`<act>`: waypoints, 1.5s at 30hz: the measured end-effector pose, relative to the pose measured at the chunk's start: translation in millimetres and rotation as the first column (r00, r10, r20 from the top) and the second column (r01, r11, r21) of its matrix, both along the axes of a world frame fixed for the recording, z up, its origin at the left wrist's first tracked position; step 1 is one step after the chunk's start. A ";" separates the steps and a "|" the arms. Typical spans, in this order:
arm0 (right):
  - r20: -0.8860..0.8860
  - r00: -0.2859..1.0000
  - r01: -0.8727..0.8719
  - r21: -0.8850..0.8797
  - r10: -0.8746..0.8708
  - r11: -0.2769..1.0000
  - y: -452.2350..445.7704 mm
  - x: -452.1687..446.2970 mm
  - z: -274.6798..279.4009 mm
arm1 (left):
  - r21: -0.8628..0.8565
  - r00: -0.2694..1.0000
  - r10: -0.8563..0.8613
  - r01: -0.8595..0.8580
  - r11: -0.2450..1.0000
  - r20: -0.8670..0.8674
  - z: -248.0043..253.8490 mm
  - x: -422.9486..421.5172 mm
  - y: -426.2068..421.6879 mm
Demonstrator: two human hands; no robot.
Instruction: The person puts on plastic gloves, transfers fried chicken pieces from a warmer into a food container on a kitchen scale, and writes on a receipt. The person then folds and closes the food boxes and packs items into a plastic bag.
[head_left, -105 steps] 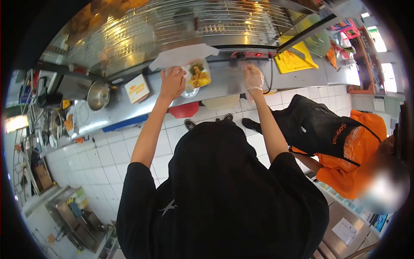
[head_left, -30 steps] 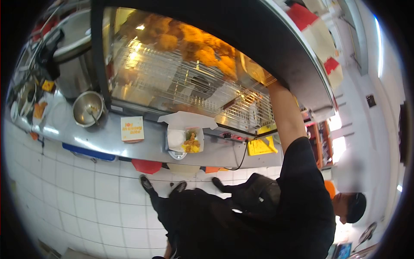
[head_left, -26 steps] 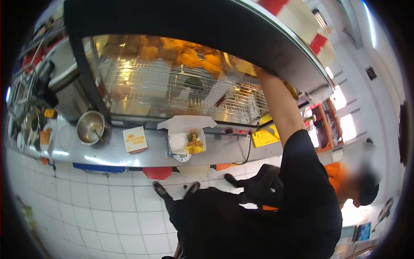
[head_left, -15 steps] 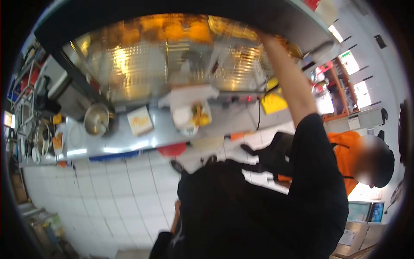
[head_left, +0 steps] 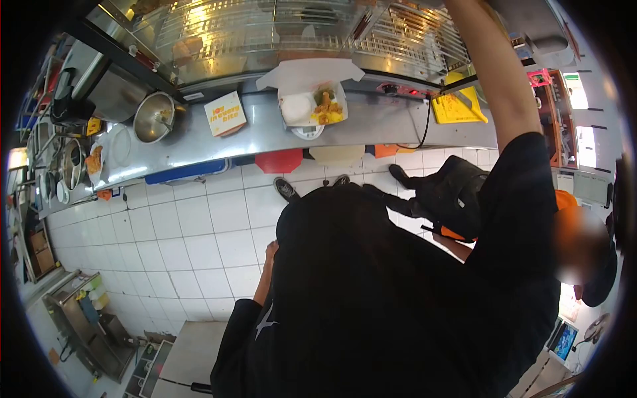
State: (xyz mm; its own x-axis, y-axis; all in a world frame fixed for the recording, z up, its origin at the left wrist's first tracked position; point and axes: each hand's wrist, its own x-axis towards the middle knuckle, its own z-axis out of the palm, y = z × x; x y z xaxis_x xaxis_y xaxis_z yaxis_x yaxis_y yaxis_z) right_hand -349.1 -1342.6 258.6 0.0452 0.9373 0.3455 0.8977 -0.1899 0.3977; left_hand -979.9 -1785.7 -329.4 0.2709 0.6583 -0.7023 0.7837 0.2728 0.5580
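Fingers of your right hand are out of view; those of your left hand (head_left: 272, 251), beside your shirt (head_left: 371, 278), are mostly hidden, so opening or hold I cannot tell. You seem to reach at the glass cabinet (head_left: 411, 89), along the steel desk (head_left: 265, 136)'s back edge; it calls for a slow arm. Forward of this edge, an open carton (head_left: 312, 77) holds a rounded white mound (head_left: 298, 105) and crusty pieces (head_left: 326, 109).
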 end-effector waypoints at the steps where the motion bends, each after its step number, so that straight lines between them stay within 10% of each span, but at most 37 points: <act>1: -0.002 1.000 0.000 0.005 0.000 1.000 -0.1 -0.1 -1.0 | -0.018 1.000 0.006 -0.006 1.000 0.010 -1.6 0.5 -2.2; 24: -0.096 0.994 0.070 0.291 -0.044 0.954 -27.4 30.0 26.3 | -0.178 0.988 0.145 -0.134 0.975 0.050 6.2 -0.9 34.3; 39: -0.282 0.958 0.266 0.813 -0.049 0.518 -51.5 14.1 -8.7 | -0.191 0.980 0.192 -0.177 0.965 0.060 22.2 -6.7 57.7; 45: -0.698 0.716 0.614 0.628 -0.001 0.479 -59.4 -16.4 0.8 | -0.166 0.969 0.241 -0.230 0.959 0.048 31.0 -15.1 60.3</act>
